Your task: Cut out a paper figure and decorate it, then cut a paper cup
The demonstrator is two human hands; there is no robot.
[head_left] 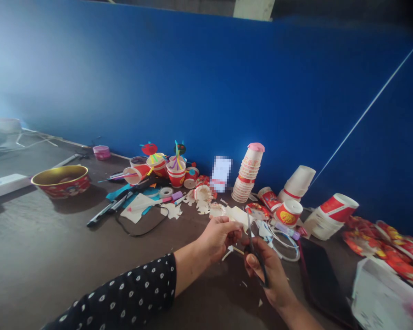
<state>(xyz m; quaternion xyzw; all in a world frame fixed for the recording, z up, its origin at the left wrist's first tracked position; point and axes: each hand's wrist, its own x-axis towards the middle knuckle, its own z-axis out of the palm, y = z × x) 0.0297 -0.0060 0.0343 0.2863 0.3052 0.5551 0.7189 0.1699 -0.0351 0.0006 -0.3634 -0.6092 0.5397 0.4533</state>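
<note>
My left hand (220, 236) is closed in a pinch over the middle of the table. At its fingertips is a piece of white paper (240, 216), partly covered by the fingers. Black-handled scissors (264, 274) are gripped in my right hand (270, 270), blades pointing up and away from me. The blades rise close to the left fingertips, at the paper's right side. Whether they touch the paper is hard to tell. Paper scraps (172, 211) and a cut-up cup (203, 195) lie beyond my hands.
A tall stack of paper cups (246, 181) stands at the back. Cups with pipe-cleaner figures (176, 172) are left of it. A red bowl (60, 185), a tape roll (166, 192), a glue stick (289, 230) and a dark tablet-like slab (321, 275) surround the work area.
</note>
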